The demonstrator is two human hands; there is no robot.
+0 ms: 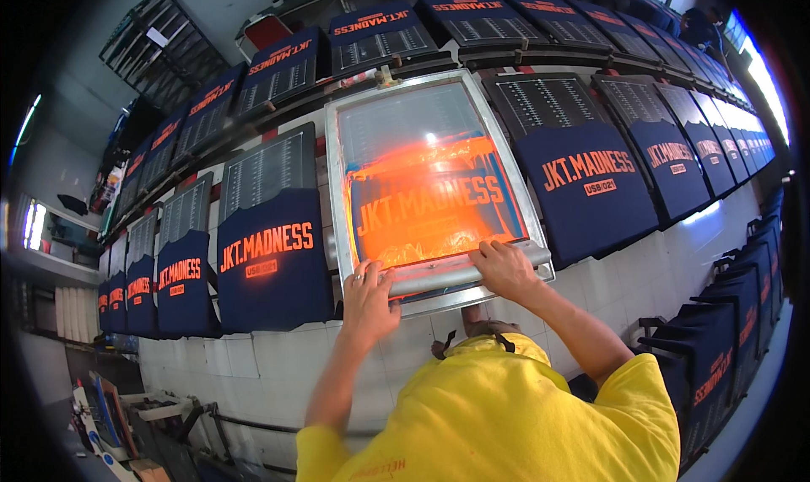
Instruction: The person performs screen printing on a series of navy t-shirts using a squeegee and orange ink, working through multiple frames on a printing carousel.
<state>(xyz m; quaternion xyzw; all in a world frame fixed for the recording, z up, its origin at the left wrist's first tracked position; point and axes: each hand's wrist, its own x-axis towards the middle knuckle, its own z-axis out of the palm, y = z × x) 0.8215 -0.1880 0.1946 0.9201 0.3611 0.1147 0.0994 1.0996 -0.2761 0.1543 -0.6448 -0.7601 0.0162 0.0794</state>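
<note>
A silver-framed printing screen (504, 149) lies over a pallet in the middle of the row. Bright orange ink (430, 236) covers much of its mesh, and lettering shows through it. Across the near end of the screen rests a long, pale squeegee (434, 273). My left hand (369, 303) is closed on the squeegee's left end, a ring on one finger. Toward its right end, my right hand (509, 271) grips it with the fingers over the top. The squeegee's blade edge and the garment under the screen are mostly hidden.
Navy shirts with orange prints lie on pallets to the left (274, 292) and right (582, 216). Another row of shirt-covered pallets (371, 39) stands behind. Dark racks with navy shirts (717, 339) are at lower right. A metal shelf rack (160, 52) stands at far left.
</note>
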